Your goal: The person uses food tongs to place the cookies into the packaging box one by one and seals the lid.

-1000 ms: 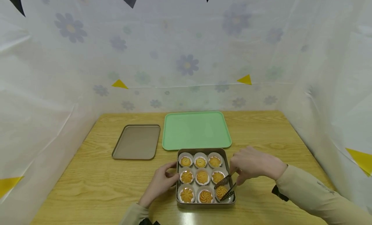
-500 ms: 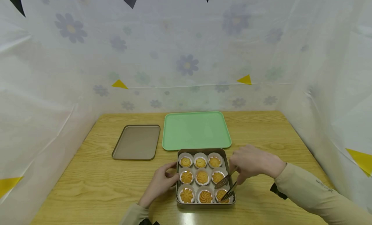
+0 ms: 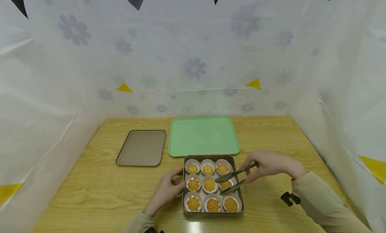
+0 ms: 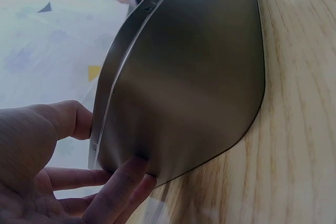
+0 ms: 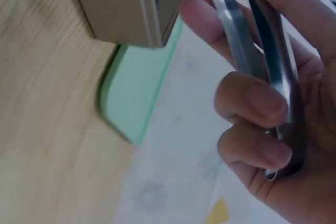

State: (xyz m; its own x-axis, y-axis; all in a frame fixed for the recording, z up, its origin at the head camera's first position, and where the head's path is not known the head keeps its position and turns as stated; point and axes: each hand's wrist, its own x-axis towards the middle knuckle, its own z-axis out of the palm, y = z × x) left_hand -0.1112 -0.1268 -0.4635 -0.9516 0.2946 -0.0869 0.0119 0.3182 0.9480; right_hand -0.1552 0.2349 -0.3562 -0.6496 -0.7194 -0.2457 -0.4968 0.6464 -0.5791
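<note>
My left hand (image 3: 166, 191) grips the left side of a square metal baking pan (image 3: 211, 214). In the left wrist view, its thumb is at the rim and its fingers (image 4: 118, 190) lie against the outer wall. Piped cookies (image 3: 230, 205) in white paper cups stand in rows inside the pan. My right hand (image 3: 269, 166) holds metal tongs (image 3: 238, 171) over the pan's right wall. The perforated tong tips are spread on either side of the middle-row right cookie (image 3: 225, 185), partly covering it. In the right wrist view, curled fingers wrap the tongs' handle (image 5: 286, 77).
A green tray (image 3: 203, 137) lies just behind the pan. To its left is a shallow brown square tray (image 3: 141, 148) with nothing on it. The wooden table (image 3: 99, 192) is enclosed by white flowered sheeting (image 3: 193, 42) at the back and sides.
The right hand has lifted the tongs off the front right cookie and moved them back to the middle-row right cookie. The front right cookie now sits uncovered. The left hand stays put.
</note>
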